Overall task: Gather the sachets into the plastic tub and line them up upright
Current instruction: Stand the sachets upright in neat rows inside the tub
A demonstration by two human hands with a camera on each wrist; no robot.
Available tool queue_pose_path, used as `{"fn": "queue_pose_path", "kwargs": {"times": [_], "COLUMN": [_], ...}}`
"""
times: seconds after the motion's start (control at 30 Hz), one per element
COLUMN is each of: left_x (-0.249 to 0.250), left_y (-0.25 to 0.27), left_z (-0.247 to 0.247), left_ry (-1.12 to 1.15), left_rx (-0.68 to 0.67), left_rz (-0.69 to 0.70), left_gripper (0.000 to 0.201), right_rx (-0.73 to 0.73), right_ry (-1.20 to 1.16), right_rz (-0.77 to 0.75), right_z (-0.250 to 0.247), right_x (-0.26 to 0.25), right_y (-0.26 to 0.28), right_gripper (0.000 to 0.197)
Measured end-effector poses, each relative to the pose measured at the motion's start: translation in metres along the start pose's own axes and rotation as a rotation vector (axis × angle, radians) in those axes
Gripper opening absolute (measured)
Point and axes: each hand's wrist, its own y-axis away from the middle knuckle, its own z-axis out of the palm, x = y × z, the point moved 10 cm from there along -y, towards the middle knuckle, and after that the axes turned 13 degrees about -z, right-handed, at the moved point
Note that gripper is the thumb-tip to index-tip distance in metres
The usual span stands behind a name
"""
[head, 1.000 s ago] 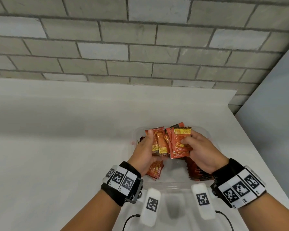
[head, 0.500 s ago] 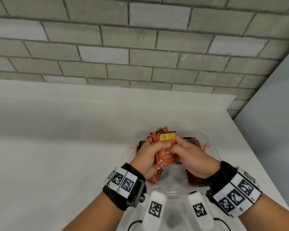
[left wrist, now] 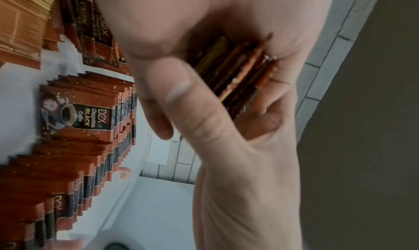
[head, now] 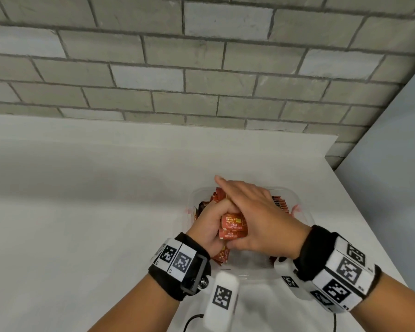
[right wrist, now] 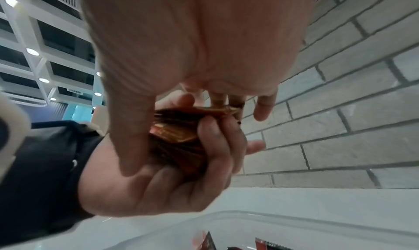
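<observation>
One tub, two hands, and more sachets than you can be counting

You are working over one clear plastic tub [head: 302, 207] on one white table [head: 82, 224], and you are using two hands: your left hand [head: 210, 226] is gripping one bundle of sachets [head: 233, 227], and your right hand [head: 256, 212] is lying over it with fingers straight. The bundle is showing at least three stacked edges from the head view; the exact number is hidden by your fingers. Inside the tub one row of sachets [left wrist: 90, 128] is standing on edge, well over ten, too tightly packed to be counting exactly. You are wearing two marker-covered wristbands [head: 177, 259], one on each wrist.
</observation>
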Motion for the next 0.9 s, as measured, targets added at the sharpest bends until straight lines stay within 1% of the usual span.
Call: {"fn": "queue_pose_path", "kwargs": {"times": [0.07,0.13,0.27,0.37,0.47,0.6,0.7,0.8,0.9], "left_x": [0.002,0.001,-0.002,-0.001,-0.005,-0.006,0.000,0.005,0.003], "left_y": [0.003,0.004,0.000,0.001,-0.002,-0.003,-0.004,-0.008,-0.012], "left_z": [0.002,0.001,-0.001,-0.001,-0.008,-0.010,-0.004,-0.005,-0.009], "left_ry": [0.007,0.005,-0.079,-0.033,0.022,-0.020,-0.053,-0.055,-0.082], "left_rx": [-0.035,-0.037,0.009,0.005,0.003,0.017,0.005,0.012,0.005], "left_rz": [0.013,-0.001,-0.015,-0.017,-0.039,-0.073,-0.077,-0.053,-0.068], "left_gripper": [0.016,0.021,0.012,0.025,0.035,0.046,0.041,0.038,0.020], "right_rx": [0.048,0.066,0.071,0.105,0.103,0.104,0.136,0.176,0.176], "right_ry": [-0.044,-0.081,-0.188,-0.277,-0.332,-0.338,-0.349,-0.334,-0.333], "right_rz": [0.026,0.027,0.045,0.067,0.081,0.086,0.112,0.131,0.126], "right_z": [-0.006,-0.007,0.001,0.002,0.006,0.009,0.005,-0.001,-0.001], "right_x": [0.005,0.008,0.012,0.019,0.024,0.026,0.033,0.038,0.037], "right_y": [0.001,0.001,0.003,0.002,0.002,0.001,-0.002,-0.003,-0.005], "right_gripper": [0.116,0.114,0.115,0.115,0.117,0.117,0.121,0.120,0.121]}}
